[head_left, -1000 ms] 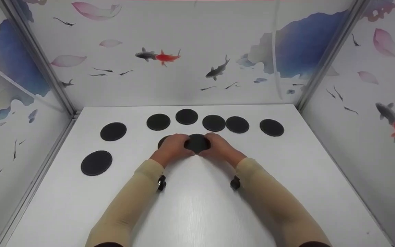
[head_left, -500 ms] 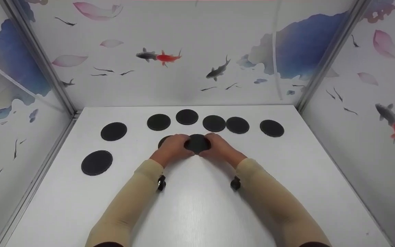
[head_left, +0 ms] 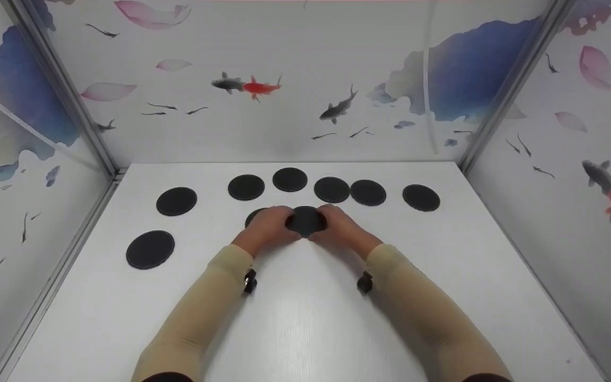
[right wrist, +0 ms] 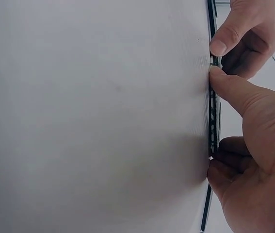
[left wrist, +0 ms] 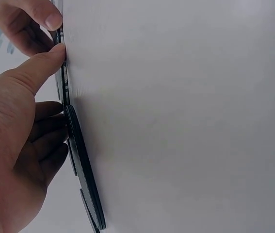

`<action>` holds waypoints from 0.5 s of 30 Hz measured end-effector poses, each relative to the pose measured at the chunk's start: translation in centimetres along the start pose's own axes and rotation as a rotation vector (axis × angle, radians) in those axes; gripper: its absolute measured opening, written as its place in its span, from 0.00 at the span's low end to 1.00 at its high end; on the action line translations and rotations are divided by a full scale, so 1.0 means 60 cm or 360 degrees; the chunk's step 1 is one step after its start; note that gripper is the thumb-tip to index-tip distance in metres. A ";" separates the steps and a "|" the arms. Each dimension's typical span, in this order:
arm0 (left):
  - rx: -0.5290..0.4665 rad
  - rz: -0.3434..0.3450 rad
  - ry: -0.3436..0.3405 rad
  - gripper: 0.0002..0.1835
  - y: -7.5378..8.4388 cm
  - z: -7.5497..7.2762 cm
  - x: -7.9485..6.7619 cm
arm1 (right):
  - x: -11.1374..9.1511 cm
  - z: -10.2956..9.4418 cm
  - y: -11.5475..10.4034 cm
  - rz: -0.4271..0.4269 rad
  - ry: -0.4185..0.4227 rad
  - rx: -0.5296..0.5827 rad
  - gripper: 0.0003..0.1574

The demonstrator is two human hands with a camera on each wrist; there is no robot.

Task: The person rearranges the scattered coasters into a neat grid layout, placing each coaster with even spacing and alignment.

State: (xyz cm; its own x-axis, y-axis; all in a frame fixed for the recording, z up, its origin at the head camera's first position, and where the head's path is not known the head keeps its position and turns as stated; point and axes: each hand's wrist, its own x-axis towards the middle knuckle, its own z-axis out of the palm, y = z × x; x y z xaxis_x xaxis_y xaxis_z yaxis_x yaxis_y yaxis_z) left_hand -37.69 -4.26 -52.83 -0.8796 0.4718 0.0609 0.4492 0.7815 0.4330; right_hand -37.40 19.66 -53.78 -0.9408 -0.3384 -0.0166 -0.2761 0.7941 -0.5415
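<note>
Between my two hands, in the middle of the head view, lies a round black coaster [head_left: 306,220]. My left hand [head_left: 269,228] grips its left side and my right hand [head_left: 341,228] its right side, the thumbs close together at the near edge. Seen edge-on in the right wrist view, the held piece [right wrist: 213,116] shows layered edges, perhaps more than one coaster. Another black coaster [head_left: 252,216] is mostly hidden behind my left hand. In the left wrist view, a thick layered black edge [left wrist: 85,167] rests on the table beside my left fingers.
Several more black coasters lie flat on the white table [head_left: 305,329]: a far row with one coaster [head_left: 289,180] at the back and one [head_left: 421,198] at right, plus a near-left coaster [head_left: 150,249]. Patterned panels [head_left: 284,127] enclose the back and sides.
</note>
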 end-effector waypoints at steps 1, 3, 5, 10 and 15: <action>0.0002 0.0001 -0.0005 0.23 0.000 -0.001 0.000 | 0.000 0.000 0.000 0.0002 -0.0003 0.0000 0.43; 0.0029 0.0020 -0.0016 0.25 -0.001 -0.001 0.001 | 0.001 0.000 0.001 0.0000 -0.0005 -0.0003 0.43; 0.0065 0.0037 -0.0032 0.28 -0.003 -0.001 0.002 | 0.002 0.001 0.003 0.0006 -0.0011 -0.0012 0.44; 0.0147 0.0071 -0.0058 0.34 -0.010 -0.008 -0.001 | 0.001 0.000 0.006 -0.0010 -0.0021 0.0006 0.46; 0.0158 0.0043 -0.0071 0.36 -0.020 -0.020 -0.015 | -0.002 -0.003 0.011 -0.0067 0.0002 0.0073 0.46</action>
State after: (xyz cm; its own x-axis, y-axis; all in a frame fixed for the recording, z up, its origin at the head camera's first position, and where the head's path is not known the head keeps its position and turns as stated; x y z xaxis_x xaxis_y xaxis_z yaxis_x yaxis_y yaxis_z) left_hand -37.60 -6.14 -52.34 -0.8601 0.5092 0.0305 0.4879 0.8037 0.3405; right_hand -37.50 20.31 -53.96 -0.9289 -0.3703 0.0083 -0.3062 0.7551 -0.5797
